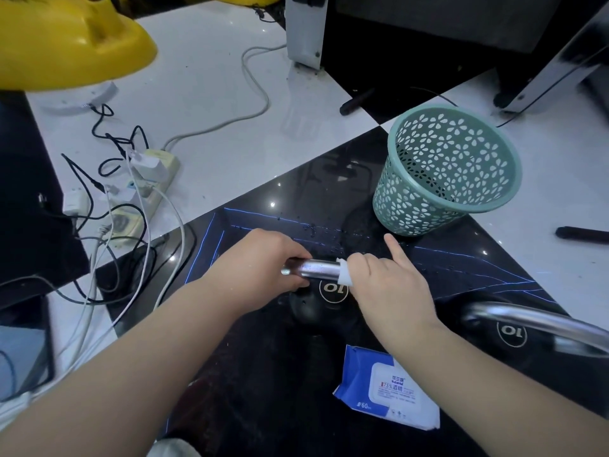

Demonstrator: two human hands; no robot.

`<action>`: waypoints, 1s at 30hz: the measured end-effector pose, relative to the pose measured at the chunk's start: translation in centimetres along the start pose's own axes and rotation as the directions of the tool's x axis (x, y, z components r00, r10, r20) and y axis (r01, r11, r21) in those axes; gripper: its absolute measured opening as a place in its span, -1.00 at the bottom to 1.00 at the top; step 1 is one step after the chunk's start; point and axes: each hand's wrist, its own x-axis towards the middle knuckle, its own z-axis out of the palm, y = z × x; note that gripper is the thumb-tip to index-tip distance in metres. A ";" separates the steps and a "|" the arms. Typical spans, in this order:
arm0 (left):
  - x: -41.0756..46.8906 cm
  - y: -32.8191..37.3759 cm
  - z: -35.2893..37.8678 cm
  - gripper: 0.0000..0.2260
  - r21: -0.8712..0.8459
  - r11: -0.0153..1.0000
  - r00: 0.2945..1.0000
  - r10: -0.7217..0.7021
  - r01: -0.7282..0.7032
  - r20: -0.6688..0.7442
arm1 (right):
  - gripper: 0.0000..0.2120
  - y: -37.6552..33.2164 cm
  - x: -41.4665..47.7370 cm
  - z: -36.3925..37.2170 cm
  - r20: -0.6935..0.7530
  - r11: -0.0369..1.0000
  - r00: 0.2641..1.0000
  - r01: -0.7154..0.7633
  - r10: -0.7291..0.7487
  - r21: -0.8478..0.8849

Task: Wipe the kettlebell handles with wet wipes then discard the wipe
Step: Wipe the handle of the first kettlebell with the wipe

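Observation:
A black kettlebell (pixel 331 301) marked 10 stands on the dark floor tile, its shiny steel handle (pixel 316 268) running left to right. My left hand (pixel 263 262) grips the handle's left end. My right hand (pixel 382 278) is wrapped around the handle's right part with a white wet wipe (pixel 343 275) pressed under the fingers, index finger lifted. A second kettlebell (pixel 514 334) with a chrome handle (pixel 534 321) sits at the right. A blue wet wipes pack (pixel 389 387) lies on the floor below my right forearm.
A teal perforated waste basket (pixel 451 166) stands just beyond the kettlebells. Power strips (pixel 148 189) with tangled cables lie to the left. A yellow plastic base (pixel 69 37) is at top left. Black pens (pixel 581 234) lie on the white tiles.

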 end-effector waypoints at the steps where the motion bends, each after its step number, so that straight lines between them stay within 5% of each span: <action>1: 0.0 0.0 0.0 -0.80 -0.004 1.000 1.000 -0.003 0.003 0.002 | -0.89 0.5 -0.3 0.1 0.019 1.000 1.000 -0.024 0.023 0.015; 6: 0.2 -0.2 0.1 -0.78 0.003 1.000 1.000 -0.016 0.016 0.002 | -0.89 2.2 -2.1 0.1 0.306 0.948 0.927 -0.273 0.214 0.163; 8: 0.2 -0.2 0.2 -0.78 0.003 1.000 1.000 -0.013 0.013 -0.001 | -0.93 2.5 -2.8 0.5 0.389 0.839 0.868 -0.441 0.308 0.321; 14: 0.3 -0.4 0.5 -0.78 -0.008 1.000 1.000 0.000 0.000 -0.013 | -0.86 0.5 -3.3 3.0 0.420 0.238 0.636 -0.693 0.648 0.681; 21: 0.2 -0.7 0.7 -0.81 -0.002 1.000 1.000 0.005 -0.005 -0.024 | -0.83 -3.4 -2.1 5.7 0.556 -0.363 0.328 -0.494 0.763 0.790; 24: 0.2 -0.6 0.6 -0.81 0.006 1.000 1.000 0.015 -0.015 -0.027 | -0.76 -3.8 -1.5 5.9 0.561 -0.411 0.255 -0.462 0.788 0.786; 30: 0.1 -0.5 0.5 -0.78 0.005 1.000 1.000 0.010 -0.009 -0.026 | -0.85 -2.4 -2.4 6.0 0.571 -0.295 0.344 -0.599 0.745 0.745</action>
